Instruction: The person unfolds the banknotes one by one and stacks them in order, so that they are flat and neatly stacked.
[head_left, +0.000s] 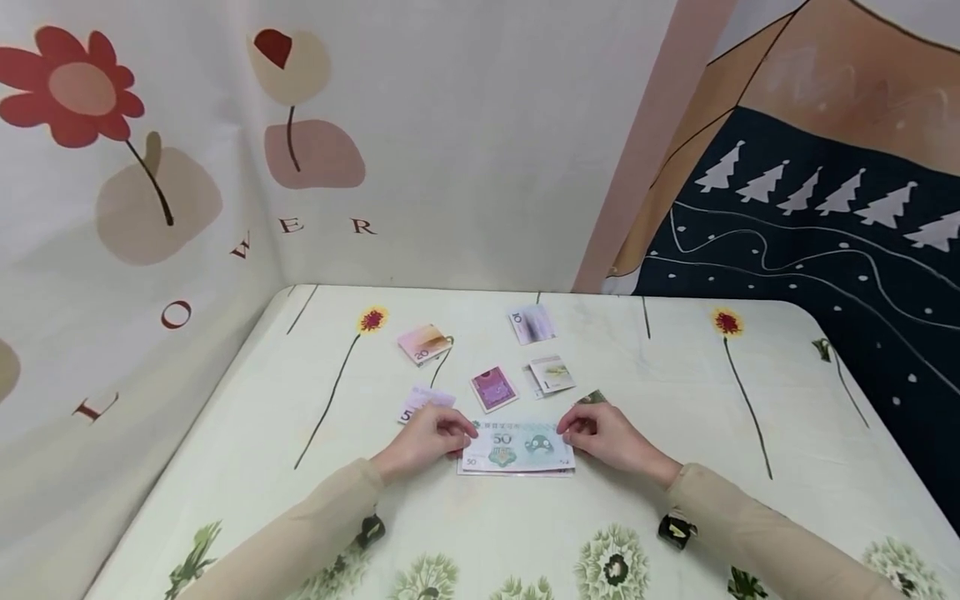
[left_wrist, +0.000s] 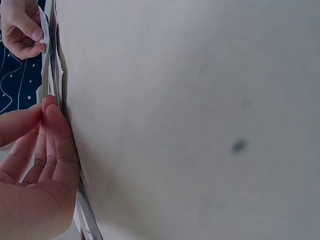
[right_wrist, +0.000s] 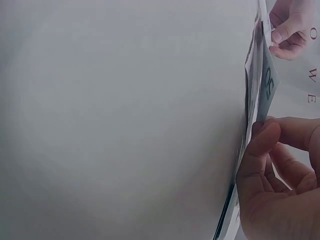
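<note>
A pale green 50 banknote (head_left: 517, 448) with a cartoon face lies spread flat in front of the person, over at least one other note whose edge (head_left: 517, 474) shows below it. The left hand (head_left: 426, 437) pinches its left end between thumb and fingers. At the opposite end, the right hand (head_left: 611, 437) pinches the note the same way. In the right wrist view the note (right_wrist: 269, 82) is seen nearly edge-on, bowed slightly up from the layers beneath. How many notes lie under it cannot be told.
Folded notes lie beyond the hands: a 20 (head_left: 424, 343), a 10 (head_left: 532, 323), a 1 (head_left: 552, 374), a purple one (head_left: 494, 389) and a 5 (head_left: 424, 400) beside the left hand. Behind the right hand a dark green piece (head_left: 591, 397) is partly hidden. A flowered cloth (head_left: 247, 467) covers the table.
</note>
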